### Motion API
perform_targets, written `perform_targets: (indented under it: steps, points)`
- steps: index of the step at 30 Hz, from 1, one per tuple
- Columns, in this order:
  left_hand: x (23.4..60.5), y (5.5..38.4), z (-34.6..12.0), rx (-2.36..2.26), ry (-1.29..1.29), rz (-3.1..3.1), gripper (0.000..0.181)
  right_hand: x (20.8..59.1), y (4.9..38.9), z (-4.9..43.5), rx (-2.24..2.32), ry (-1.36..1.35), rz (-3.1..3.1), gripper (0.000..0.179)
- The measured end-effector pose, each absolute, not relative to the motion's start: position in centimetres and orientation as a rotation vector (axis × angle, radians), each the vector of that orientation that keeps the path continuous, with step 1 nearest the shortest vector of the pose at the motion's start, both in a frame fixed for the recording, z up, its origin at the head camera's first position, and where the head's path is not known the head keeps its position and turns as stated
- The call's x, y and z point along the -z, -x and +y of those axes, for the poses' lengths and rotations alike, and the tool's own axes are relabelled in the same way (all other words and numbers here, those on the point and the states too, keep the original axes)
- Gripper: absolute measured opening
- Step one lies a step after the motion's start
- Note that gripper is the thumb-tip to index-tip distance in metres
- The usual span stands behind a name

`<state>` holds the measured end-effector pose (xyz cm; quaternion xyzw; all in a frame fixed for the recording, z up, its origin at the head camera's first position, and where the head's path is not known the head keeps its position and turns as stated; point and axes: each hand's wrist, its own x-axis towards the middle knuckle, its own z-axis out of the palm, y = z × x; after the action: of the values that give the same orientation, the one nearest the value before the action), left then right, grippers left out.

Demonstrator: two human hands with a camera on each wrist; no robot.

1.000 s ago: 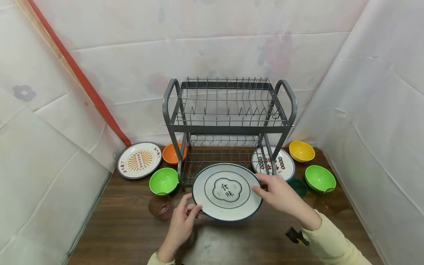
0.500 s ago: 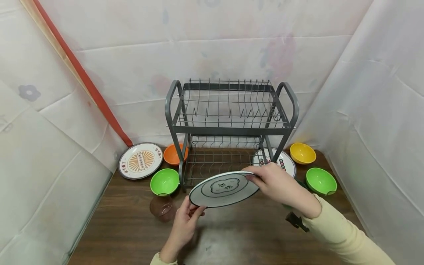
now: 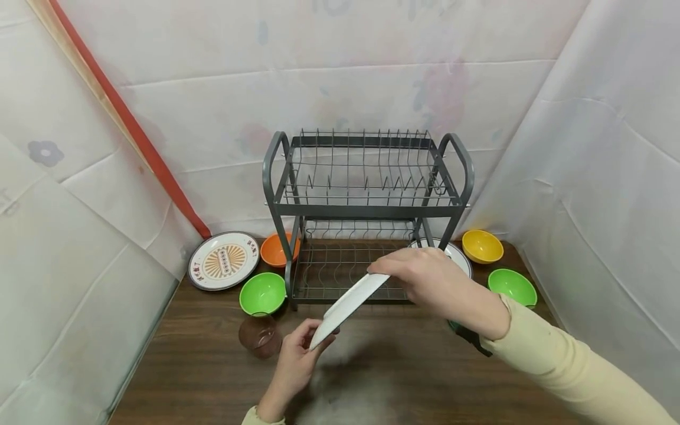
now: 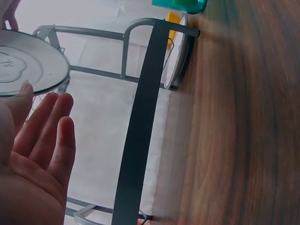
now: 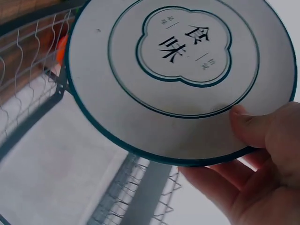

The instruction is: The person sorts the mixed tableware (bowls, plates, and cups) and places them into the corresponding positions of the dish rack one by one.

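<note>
A white plate (image 3: pixel 347 307) with a dark teal rim is held up in front of the dish rack, tilted nearly edge-on in the head view. Black characters inside a scalloped frame mark its face in the right wrist view. My right hand (image 3: pixel 432 280) pinches the upper right edge, thumb (image 5: pixel 251 129) on the face and fingers behind. At the lower left edge, my left hand (image 3: pixel 298 357) holds the plate between thumb and fingers. The grey two-tier dish rack (image 3: pixel 366 211) stands behind, its wire slots bare.
On the left lie a patterned plate (image 3: pixel 224 261), an orange bowl (image 3: pixel 273 249), a green bowl (image 3: pixel 262 293) and a clear brownish bowl (image 3: pixel 260 336). To the right are a yellow bowl (image 3: pixel 482 247), another green bowl (image 3: pixel 512 286) and a plate (image 3: pixel 454 257) partly hidden by my right hand.
The plate has turned from face-up toward the head camera to nearly edge-on. My right hand has lifted its side upward and toward the left; my left hand has stayed nearly in place.
</note>
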<state>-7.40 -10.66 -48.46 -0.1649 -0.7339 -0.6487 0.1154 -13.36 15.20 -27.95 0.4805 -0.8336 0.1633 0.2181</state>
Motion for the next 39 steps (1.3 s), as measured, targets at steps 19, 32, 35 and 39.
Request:
perform_targets:
  steps: [19, 32, 35, 39]
  points:
    - [51.9, 8.2, -11.2, 2.258, 0.400, -2.266, 0.023, 17.9, 15.7, 14.2, -0.368, -1.608, -1.793, 0.025]
    - [52.5, 8.0, -11.3, 2.249, 0.337, -2.399, 0.033, 14.0, 19.4, 12.5, -0.345, -1.523, -1.758, 0.021]
    - [52.5, 8.0, -11.3, 2.241, 0.350, -2.416, 0.034, 13.5, 20.5, 12.0, -0.327, -1.491, -1.767, 0.020]
    - [52.4, 8.0, -11.3, 2.208, 0.354, -2.432, 0.032, 12.9, 22.0, 11.3, -0.311, -1.438, -1.790, 0.017]
